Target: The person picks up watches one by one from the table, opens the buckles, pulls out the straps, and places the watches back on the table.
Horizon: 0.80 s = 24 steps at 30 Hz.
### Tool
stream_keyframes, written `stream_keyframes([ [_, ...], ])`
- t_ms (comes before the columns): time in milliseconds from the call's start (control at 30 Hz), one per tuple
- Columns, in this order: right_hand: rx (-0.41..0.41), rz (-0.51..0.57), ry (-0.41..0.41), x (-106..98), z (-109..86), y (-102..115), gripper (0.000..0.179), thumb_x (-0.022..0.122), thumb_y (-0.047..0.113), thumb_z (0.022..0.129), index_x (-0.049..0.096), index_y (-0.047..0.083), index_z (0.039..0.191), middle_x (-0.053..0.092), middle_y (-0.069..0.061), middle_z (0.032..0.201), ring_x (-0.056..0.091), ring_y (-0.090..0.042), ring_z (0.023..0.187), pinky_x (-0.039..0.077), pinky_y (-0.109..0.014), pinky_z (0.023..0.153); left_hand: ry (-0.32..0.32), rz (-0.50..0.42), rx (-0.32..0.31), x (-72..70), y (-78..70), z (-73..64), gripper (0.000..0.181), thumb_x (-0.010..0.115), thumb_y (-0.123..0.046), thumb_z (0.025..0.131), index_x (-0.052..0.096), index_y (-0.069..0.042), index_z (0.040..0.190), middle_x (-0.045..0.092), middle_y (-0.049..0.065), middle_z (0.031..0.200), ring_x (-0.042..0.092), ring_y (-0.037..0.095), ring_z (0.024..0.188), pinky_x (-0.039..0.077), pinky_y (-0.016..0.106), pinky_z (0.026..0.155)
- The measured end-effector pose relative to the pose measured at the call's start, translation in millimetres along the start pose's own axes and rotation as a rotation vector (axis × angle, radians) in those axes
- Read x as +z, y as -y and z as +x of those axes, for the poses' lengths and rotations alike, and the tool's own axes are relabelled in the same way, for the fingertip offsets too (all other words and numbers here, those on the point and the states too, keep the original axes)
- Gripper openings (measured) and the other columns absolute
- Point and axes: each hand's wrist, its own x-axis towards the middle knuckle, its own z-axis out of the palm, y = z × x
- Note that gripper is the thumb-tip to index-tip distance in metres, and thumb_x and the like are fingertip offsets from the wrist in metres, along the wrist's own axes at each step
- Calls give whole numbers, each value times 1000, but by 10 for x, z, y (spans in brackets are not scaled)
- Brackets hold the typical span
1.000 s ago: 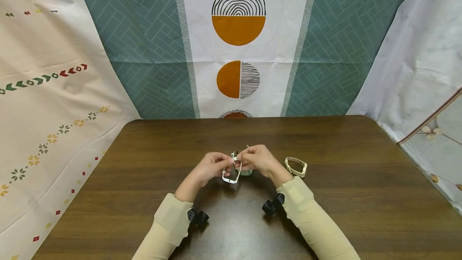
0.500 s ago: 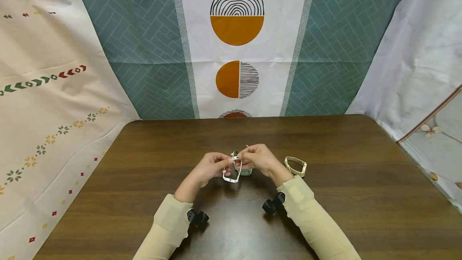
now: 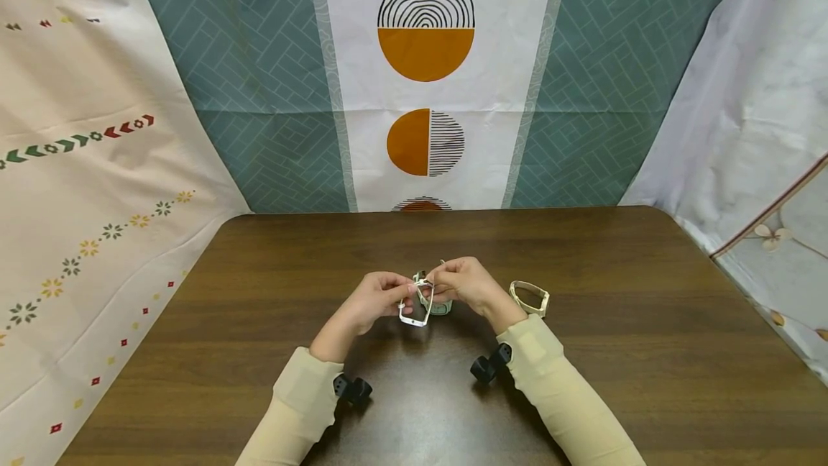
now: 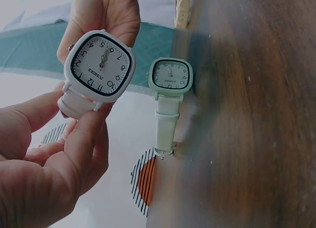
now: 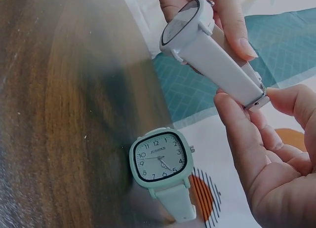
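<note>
Both hands hold a white wristwatch (image 3: 414,321) just above the table, its square face (image 4: 102,64) showing in the left wrist view. My left hand (image 3: 378,300) pinches one side of its strap between thumb and fingers. At the strap's buckle end (image 5: 256,102), my right hand (image 3: 468,282) has thumb and fingertips on the metal buckle. The strap forms a loop in the head view, partly covered by the fingers. Just beyond the hands, a mint-green wristwatch (image 5: 160,158) lies on the table, face up in both wrist views.
A cream wristwatch (image 3: 532,298) lies with its strap looped, right of the right hand. The brown wooden table (image 3: 291,250) ends at a patterned cloth backdrop (image 3: 272,92). Black wrist cameras (image 3: 352,389) sit on both sleeves.
</note>
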Motion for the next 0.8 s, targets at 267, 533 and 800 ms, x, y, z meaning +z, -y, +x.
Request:
stream_keyframes([
  [267, -11, 15, -7, -18, -6, 13, 22, 51, -4, 88, 59, -20, 100, 69, -24, 88, 68, -18, 74, 58, -31, 71, -12, 5, -3, -15, -21, -14, 30, 54, -4, 95, 53, 21, 111, 59, 9, 85, 59, 8, 68, 53, 20, 65],
  [533, 0, 22, 26, -21, -6, 12, 26, 52, -1, 90, 56, -21, 106, 68, -14, 84, 67, -15, 73, 58, -32, 75, -22, 13, -2, -24, -3, -16, 30, 54, -4, 95, 54, 22, 110, 59, 7, 82, 58, 8, 68, 53, 21, 65],
  [800, 12, 40, 67, -34, -28, 54, 27, 51, 4, 92, 55, -18, 108, 66, -24, 94, 67, -16, 74, 58, -31, 74, -26, 2, -8, -27, -4, -14, 29, 53, -3, 95, 53, 22, 110, 58, 6, 79, 57, 9, 68, 54, 22, 64],
])
